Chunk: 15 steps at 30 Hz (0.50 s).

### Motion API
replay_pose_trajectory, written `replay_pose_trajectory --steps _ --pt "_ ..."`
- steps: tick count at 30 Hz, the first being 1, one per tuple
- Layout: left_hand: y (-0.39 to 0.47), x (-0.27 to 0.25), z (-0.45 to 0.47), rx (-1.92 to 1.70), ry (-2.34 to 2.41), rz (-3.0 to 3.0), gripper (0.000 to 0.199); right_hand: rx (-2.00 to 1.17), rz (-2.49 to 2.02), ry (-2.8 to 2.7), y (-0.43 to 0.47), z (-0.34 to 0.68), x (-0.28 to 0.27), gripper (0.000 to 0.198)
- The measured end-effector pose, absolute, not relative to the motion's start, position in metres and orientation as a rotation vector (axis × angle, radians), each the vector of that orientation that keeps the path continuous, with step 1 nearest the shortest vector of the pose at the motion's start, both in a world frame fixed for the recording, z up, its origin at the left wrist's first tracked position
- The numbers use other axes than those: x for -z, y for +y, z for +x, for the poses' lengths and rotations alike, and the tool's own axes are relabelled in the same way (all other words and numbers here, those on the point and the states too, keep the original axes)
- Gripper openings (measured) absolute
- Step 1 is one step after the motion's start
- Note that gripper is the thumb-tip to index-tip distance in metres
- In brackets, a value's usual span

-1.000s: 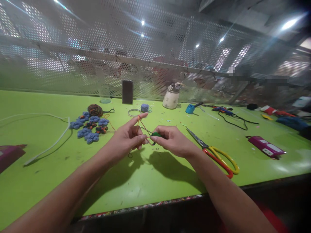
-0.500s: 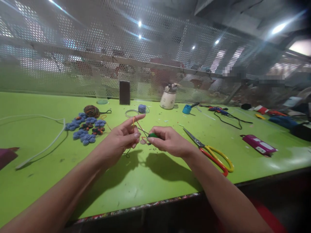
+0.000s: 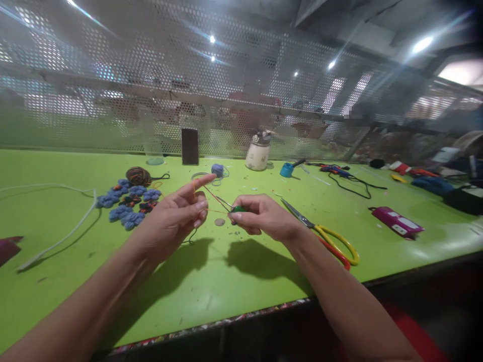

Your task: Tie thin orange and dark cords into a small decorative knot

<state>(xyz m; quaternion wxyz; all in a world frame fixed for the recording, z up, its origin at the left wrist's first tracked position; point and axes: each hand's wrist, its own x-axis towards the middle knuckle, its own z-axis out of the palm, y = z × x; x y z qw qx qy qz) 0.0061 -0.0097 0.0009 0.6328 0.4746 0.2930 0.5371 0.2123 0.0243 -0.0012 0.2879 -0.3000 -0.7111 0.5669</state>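
My left hand (image 3: 183,208) is pinched on yarn, its index finger stretched out with an orange strand looped round it. My right hand (image 3: 260,216) is closed round the green handle of a crochet hook (image 3: 237,209), whose thin metal shaft points left. Strands of dark and orange yarn (image 3: 217,210) run taut between the two hands. Left of my left hand lie several blue and dark orange crocheted flowers (image 3: 130,215). Behind them sits a brown variegated yarn ball (image 3: 138,176). Beyond my left fingertip stands a small blue yarn ball (image 3: 217,170).
Scissors (image 3: 317,229) lie right of my right hand, near a purple case (image 3: 396,221). At the back stand a phone (image 3: 189,146), a white bottle (image 3: 258,152) and a blue pot (image 3: 287,170). A white cable (image 3: 79,221) crosses the left side. A glue gun (image 3: 335,171) lies farther right.
My left hand has moved left, away from my right hand, and the yarn between them is stretched longer. The whole view has shifted slightly.
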Motion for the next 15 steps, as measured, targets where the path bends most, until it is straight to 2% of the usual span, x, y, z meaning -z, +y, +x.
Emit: replay_pose_trajectory --steps 4,10,12,15 --pt "-0.006 0.001 -0.002 -1.164 0.683 1.186 0.051 -1.508 -0.776 -1.897 0.028 0.215 0.001 0.018" --pt "0.004 0.008 -0.008 -0.773 0.812 1.525 0.055 -1.316 -0.822 -2.012 0.029 0.212 0.002 0.021" --pt "0.006 0.007 -0.008 -0.791 0.889 1.567 0.057 -1.218 -0.846 -2.074 0.029 0.211 0.003 0.020" --pt "0.008 0.005 -0.009 -1.028 0.921 1.485 0.059 -1.114 -0.898 -2.134 0.029 0.208 0.005 0.019"
